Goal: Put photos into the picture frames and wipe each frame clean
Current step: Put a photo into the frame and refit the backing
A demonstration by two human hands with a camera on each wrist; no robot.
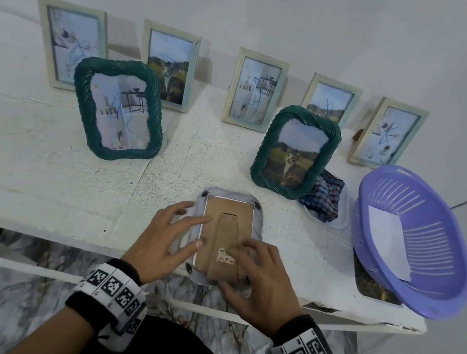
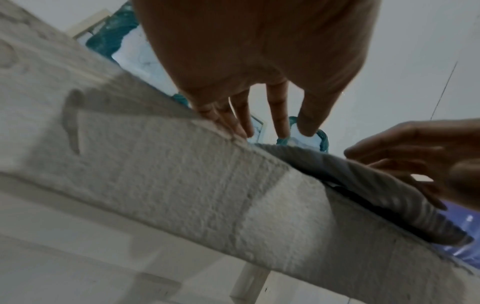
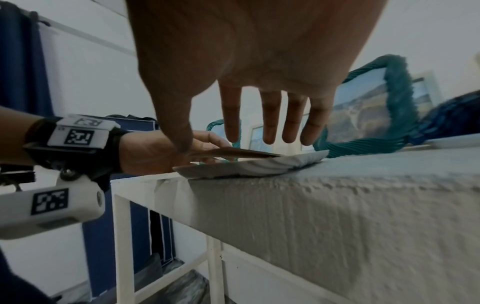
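A grey wavy-rimmed picture frame [image 1: 259,223] lies face down at the table's front edge, its brown cardboard backing [image 1: 228,226] with the fold-out stand facing up. My left hand [image 1: 178,232] rests with straight fingers on the backing's left edge. Straight, spread fingers of my right hand [image 1: 251,264] press on the backing's lower right part. The left wrist view shows my left hand [image 2: 259,115] above the grey frame [image 2: 376,189]. The right wrist view shows my right hand [image 3: 267,115] over the backing [image 3: 233,153], which sits slightly raised above the frame [image 3: 249,166].
Two green twisted-rim frames [image 1: 118,108] [image 1: 296,152] with photos stand mid-table. Several pale frames [image 1: 255,90] line the back wall. A purple basket [image 1: 414,240] holding white paper sits at right, partly over a photo [image 1: 372,287]. A plaid cloth [image 1: 324,196] lies beside it.
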